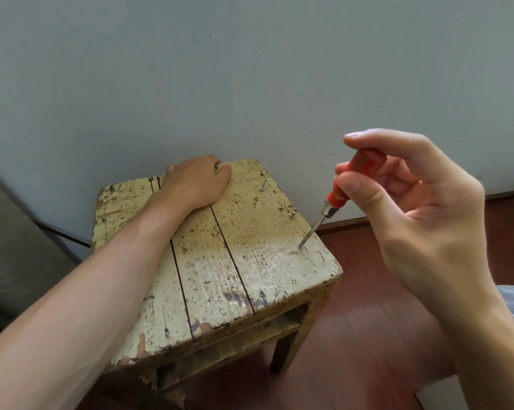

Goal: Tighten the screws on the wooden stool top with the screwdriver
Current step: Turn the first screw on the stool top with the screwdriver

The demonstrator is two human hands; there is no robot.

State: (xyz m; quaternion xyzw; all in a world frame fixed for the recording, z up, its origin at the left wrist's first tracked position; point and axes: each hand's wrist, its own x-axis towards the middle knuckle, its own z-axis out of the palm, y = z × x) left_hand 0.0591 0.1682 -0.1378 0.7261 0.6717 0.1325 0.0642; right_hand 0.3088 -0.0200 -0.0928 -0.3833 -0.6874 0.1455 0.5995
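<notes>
The wooden stool top (208, 261), three planks with cream paint worn and flaking, stands on a red-brown wooden floor (368, 335) close to a grey wall (249, 69). The left hand (195, 184) lies palm down at the far edge of the top, its fingers curled over that edge and its thumb pressed on the wood, so it grips the stool. The right hand (412, 202) is raised beside the stool's right edge and pinches the red handle of the screwdriver (335, 199) between thumb and curled fingers. The tool leans, handle up and to the right, and its metal shaft slants down to the near screw (300, 247), which sits low in the right-hand plank close to the edge; the tip meets the screw's head. Farther along the same plank the middle screw (293, 214) sticks up from the wood, and beyond it the far screw (263, 185) stands higher, tilted slightly.
</notes>
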